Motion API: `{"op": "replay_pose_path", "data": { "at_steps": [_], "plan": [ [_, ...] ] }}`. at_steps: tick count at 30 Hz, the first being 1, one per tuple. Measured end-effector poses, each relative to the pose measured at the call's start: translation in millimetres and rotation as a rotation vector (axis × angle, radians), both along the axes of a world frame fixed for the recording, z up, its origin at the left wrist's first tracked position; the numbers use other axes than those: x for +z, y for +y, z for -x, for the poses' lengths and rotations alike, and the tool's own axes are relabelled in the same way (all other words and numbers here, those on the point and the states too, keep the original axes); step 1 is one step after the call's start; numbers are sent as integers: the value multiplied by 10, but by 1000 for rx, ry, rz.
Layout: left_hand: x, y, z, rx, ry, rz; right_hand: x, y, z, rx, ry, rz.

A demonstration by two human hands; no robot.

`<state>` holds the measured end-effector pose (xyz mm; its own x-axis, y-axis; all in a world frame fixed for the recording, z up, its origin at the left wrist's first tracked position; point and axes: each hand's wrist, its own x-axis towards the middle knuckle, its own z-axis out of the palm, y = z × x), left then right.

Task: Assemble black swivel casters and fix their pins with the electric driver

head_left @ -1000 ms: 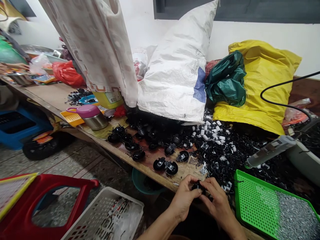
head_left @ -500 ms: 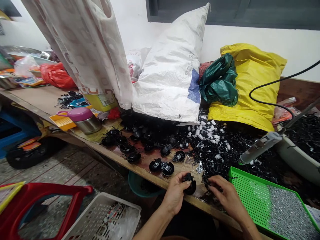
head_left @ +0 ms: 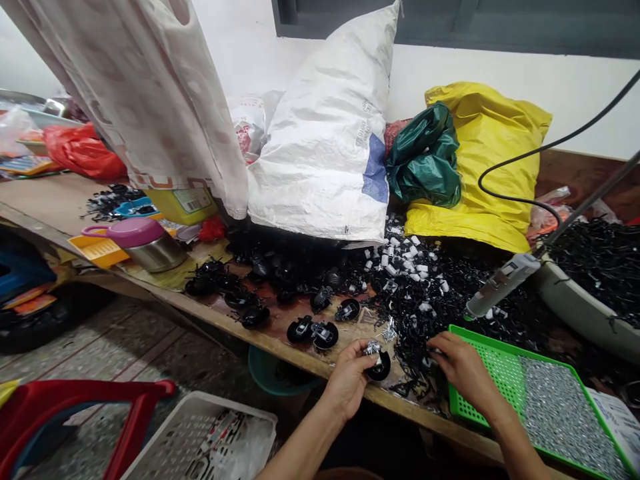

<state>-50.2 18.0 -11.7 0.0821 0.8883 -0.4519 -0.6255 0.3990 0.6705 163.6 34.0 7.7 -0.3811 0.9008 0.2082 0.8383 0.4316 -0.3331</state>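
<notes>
My left hand (head_left: 350, 373) pinches a round black plastic part (head_left: 380, 368) with a silvery piece on top, held over the table's front edge. My right hand (head_left: 457, 363) is closed at the fingertips above the pile of small black plastic parts (head_left: 415, 333), close to the green tray's left edge. What those fingers hold, if anything, is too small to make out. Several similar round black parts (head_left: 325, 335) lie on the table to the left of my hands. A few thin metal pins (head_left: 389, 330) lie just beyond the held part.
The green perforated tray (head_left: 480, 393) carries many tiny metal pieces. An electric screwdriver (head_left: 503, 285) hangs on a cord behind it. White pieces (head_left: 407, 257) lie before a white sack (head_left: 325, 147). A steel cup (head_left: 150, 247) with a purple lid stands left; a white basket (head_left: 200, 440) sits below.
My right hand has moved right across the black parts, toward the green tray. The part in my left hand now shows its silvery side. The whole view has shifted slightly.
</notes>
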Motion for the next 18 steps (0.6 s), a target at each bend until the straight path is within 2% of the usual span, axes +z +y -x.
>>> {"op": "replay_pose_path", "data": {
  "at_steps": [5,8,10,13,18],
  "plan": [
    [-12,14,-24,5,18,15,33,95,236,104,-342,-94],
    [-29,21,-19,4,30,10,-10,293,179,39,-441,-103],
    [-42,22,-8,4,39,-1,-64,431,93,-21,-430,-120],
    [-55,23,10,15,48,-17,-140,551,-7,-26,-384,-150],
    [-48,21,27,8,40,-32,-142,445,-41,3,-248,-205]
  ]
}}
